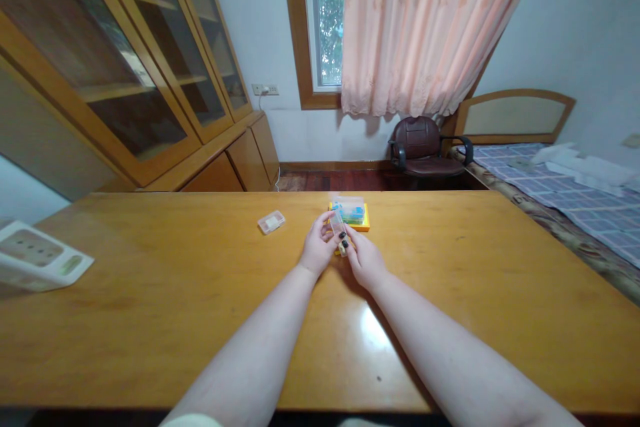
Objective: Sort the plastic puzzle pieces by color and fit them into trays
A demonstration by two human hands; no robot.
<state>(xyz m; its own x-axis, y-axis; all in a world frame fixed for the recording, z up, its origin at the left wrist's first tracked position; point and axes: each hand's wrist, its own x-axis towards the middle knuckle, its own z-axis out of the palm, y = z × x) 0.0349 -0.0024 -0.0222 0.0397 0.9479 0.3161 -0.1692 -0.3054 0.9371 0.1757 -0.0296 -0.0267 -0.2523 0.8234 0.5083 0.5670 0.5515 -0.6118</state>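
Both my hands hold one small clear plastic case (pixel 338 223) above the table. My left hand (pixel 318 244) grips its left side, fingers bent round it. From the right, my right hand (pixel 365 255) closes on its lower part, and the thumbs lie close together on it. Something small and yellowish shows near the case's lower end, too small to name. Just behind the hands sits a yellow tray-like base (pixel 365 227) with a clear box (pixel 350 208) holding blue and green pieces. Another small, flat clear case (pixel 271 222) lies to the left, apart from my hands.
The wooden table (pixel 175 307) spreads out on all sides of my hands. A white box-like object (pixel 43 257) stands at its left edge. Beyond the table are a glass-fronted cabinet (pixel 150 80), a brown office chair (pixel 420 147) and a bed (pixel 565 193) on the right.
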